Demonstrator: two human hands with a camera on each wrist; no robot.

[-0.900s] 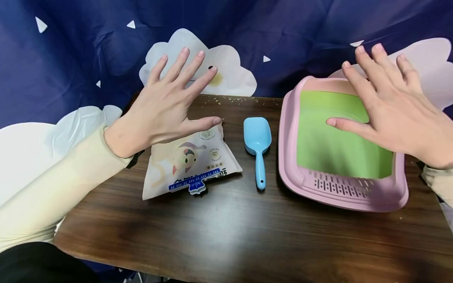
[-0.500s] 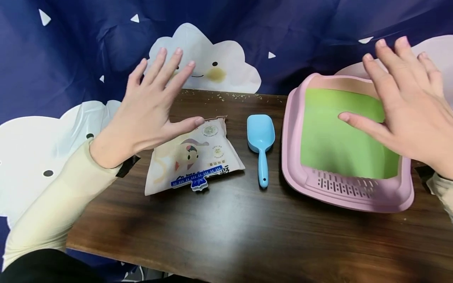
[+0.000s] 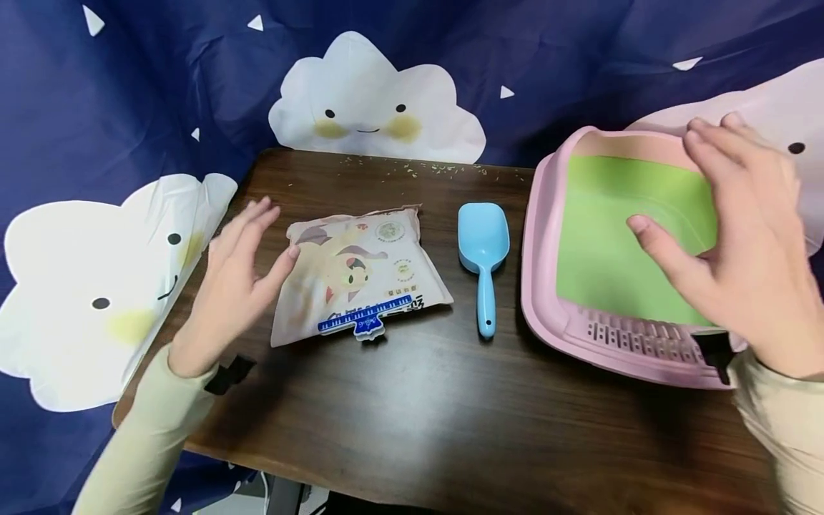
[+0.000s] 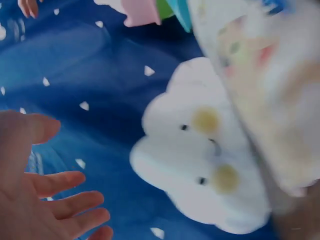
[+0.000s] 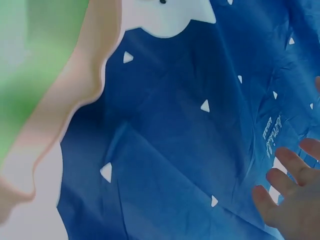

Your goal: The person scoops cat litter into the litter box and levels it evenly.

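My left hand [image 3: 228,293] hovers at the left of a pale printed bag [image 3: 360,272], its fingers relaxed and holding nothing. A blue sealing clip [image 3: 367,318] lies across the bag's near side. Beside the bag rests a light blue scoop [image 3: 484,247], its handle toward me. Above the right part of a pink litter box [image 3: 541,243] with a green inside, my right hand [image 3: 753,250] is held with thumb apart and fingers loosely bent, gripping nothing. The left wrist view shows the left hand [image 4: 55,195] with spread fingers; the right wrist view shows the right hand [image 5: 295,195] at the edge.
The dark wooden table [image 3: 412,415] carries all these things. Small pale crumbs [image 3: 444,169] are scattered along its far edge. Behind it hangs a dark blue curtain [image 3: 547,43] with white clouds. A dark strap piece [image 3: 230,374] sits at the left wrist.
Both hands have come down from a raised, spread pose; the left moved left and nearer, and its fingers relaxed. The head view shifted slightly. Bag, scoop and litter box stay in place on the table.
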